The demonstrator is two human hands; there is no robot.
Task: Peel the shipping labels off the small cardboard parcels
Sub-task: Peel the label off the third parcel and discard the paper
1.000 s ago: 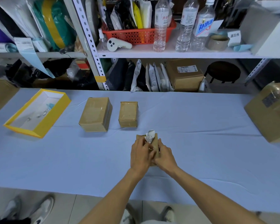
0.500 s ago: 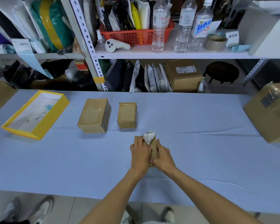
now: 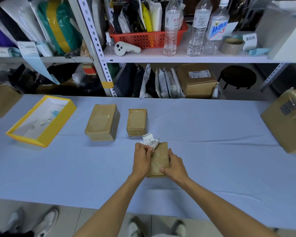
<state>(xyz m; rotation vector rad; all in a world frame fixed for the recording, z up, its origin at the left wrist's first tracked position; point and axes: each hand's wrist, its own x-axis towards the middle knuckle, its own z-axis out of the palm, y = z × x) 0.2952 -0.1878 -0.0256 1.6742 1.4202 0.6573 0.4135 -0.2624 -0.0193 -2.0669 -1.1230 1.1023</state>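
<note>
Place: my parcel packing room
Signs: my metal shelving (image 3: 92,40), stacked mailer bags (image 3: 162,82), labelled carton (image 3: 196,79), tape roll (image 3: 231,46)

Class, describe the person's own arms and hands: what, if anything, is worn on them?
Both forearms are bare as far as the frame shows. The left hand and right hand wear no gloves; no watch, ring or wristband is visible.

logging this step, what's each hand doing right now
Left hand: closed, fingers pinching the crumpled white label being peeled off.
Right hand: closed on the small parcel, holding it down on the table.
</note>
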